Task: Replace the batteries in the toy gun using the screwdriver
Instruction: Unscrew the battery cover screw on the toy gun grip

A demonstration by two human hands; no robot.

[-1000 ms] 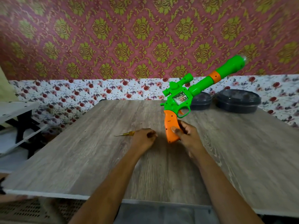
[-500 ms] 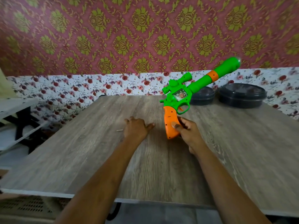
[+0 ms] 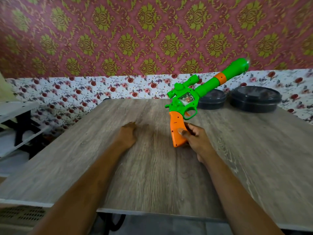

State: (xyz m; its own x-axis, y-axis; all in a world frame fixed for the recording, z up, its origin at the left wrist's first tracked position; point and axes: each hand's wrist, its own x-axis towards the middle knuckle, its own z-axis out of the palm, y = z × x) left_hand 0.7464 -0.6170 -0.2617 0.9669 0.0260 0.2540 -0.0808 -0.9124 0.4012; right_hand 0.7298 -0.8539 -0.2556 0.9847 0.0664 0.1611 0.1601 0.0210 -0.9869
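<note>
Green-orange toy gun (image 3: 189, 106), barrel tilted up

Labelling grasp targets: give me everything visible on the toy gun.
The toy gun looks like glossy moulded plastic. It has a green body and a long barrel with an orange band near the flared muzzle, a small scope on top, a clear window in the body, an orange trigger inside a green guard, and an orange grip with small holes. It is grip down, barrel slanting up and right. The right hand grips the lower grip, thumb across its side. Whether the butt touches the table cannot be told.

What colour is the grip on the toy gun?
Orange. The grip shows best in the head view.
</note>
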